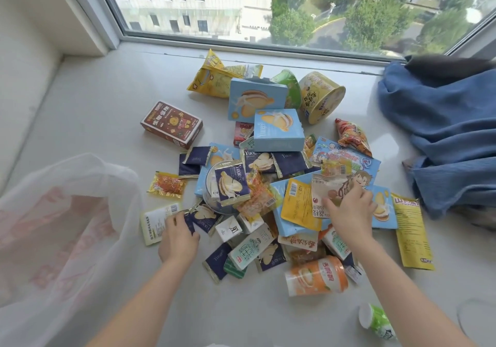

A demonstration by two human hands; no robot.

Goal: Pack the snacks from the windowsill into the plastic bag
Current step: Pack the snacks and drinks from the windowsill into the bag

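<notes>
The snacks (268, 180) lie in a loose heap on the windowsill (94, 105), spread between and beyond both hands. The left hand (178, 239) curls down onto small dark foil sachets (204, 219) at the heap's near-left edge, beside a pale flat packet (157, 222). The right hand (351, 209) pinches a crinkly beige pouch (328, 189) lifted off a yellow packet (299, 204). The plastic bag (59, 226), thin and translucent with pink print, sags left of the left hand.

Risks, as I judge them: the limp bag mouth may collapse with no hand holding it open, slick sachets may slip from a shallow grip, and the round orange bottle (316, 275) near the right forearm could roll. Boxes are rigid card; the pouches are glossy and soft.
</notes>
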